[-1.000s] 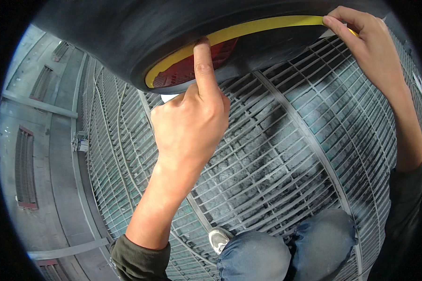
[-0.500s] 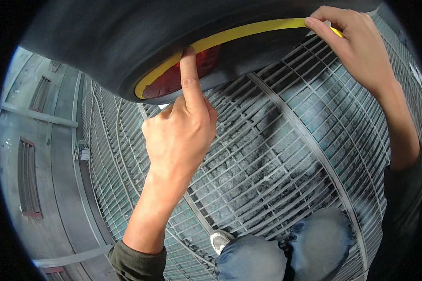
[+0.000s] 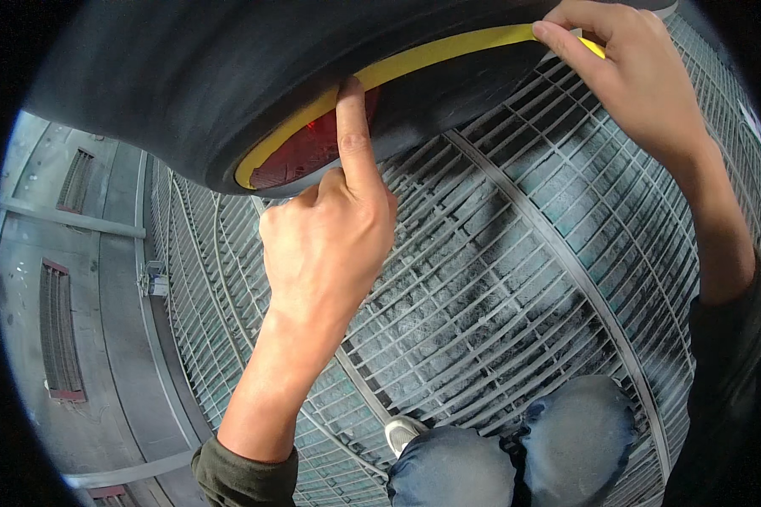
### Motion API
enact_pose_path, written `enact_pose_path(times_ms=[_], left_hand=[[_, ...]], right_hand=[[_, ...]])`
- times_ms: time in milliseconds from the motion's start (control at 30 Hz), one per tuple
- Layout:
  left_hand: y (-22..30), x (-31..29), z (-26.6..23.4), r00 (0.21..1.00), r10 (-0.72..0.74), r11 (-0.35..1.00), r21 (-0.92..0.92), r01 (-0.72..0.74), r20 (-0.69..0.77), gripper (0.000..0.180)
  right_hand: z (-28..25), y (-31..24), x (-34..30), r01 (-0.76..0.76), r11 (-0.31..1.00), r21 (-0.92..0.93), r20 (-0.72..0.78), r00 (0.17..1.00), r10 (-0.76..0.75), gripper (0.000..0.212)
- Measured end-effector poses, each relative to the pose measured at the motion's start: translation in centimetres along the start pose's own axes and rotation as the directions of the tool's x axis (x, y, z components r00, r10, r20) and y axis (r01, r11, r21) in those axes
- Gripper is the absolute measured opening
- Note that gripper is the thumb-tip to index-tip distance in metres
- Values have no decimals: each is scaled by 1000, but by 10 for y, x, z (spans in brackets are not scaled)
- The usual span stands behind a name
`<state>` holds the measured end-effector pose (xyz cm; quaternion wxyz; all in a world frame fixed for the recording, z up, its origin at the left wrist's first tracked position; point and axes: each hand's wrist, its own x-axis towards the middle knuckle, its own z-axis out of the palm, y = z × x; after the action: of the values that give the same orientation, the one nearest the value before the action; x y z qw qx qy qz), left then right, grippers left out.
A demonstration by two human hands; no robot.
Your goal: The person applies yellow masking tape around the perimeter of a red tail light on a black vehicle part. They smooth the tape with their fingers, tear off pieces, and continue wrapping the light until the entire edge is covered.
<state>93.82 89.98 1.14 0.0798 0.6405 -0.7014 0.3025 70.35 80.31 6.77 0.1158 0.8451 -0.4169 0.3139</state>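
A strip of yellow masking tape (image 3: 448, 57) curves along the upper edge of a red lamp lens (image 3: 300, 152) and the dark recess beside it, on a black vehicle body panel (image 3: 169, 93). My left hand (image 3: 325, 232) presses its outstretched index fingertip on the tape above the lens; its other fingers are curled and hold nothing. At the upper right, my right hand (image 3: 630, 72) pinches the tape's free length between thumb and fingers. More yellow tape shows below that hand's fingers, partly hidden by them.
Below lies a metal floor grating (image 3: 490, 279) with a dark, lumpy surface under its bars. My knees (image 3: 575, 439) and one light shoe (image 3: 402, 433) are at the bottom. A grey wall (image 3: 101, 279) with long slotted fixtures (image 3: 59, 329) stands on the left.
My left fingertip has slid a little rightward and up along the tape. My right hand has shifted slightly left and up, still pinching the tape. The view has tilted slightly.
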Motion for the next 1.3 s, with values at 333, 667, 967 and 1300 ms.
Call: enact_pose_path(times_ms=[333, 667, 967, 1300], left_hand=[[-6, 2, 2, 995, 71, 997, 0, -71, -76, 78], [0, 4, -1, 998, 62, 998, 10, -62, -15, 85], [0, 14, 2, 986, 155, 986, 79, -149, -66, 77], [-10, 15, 10, 970, 228, 965, 152, -214, -88, 72]], right_hand=[[16, 39, -26, 70, 977, 201, 46, 996, -81, 27], [-1, 7, 3, -4, 994, 105, 13, 1000, 3, 27], [15, 27, 1, -2, 995, 103, 98, 995, -8, 27], [3, 9, 2, -36, 994, 100, 91, 996, 27, 28]])
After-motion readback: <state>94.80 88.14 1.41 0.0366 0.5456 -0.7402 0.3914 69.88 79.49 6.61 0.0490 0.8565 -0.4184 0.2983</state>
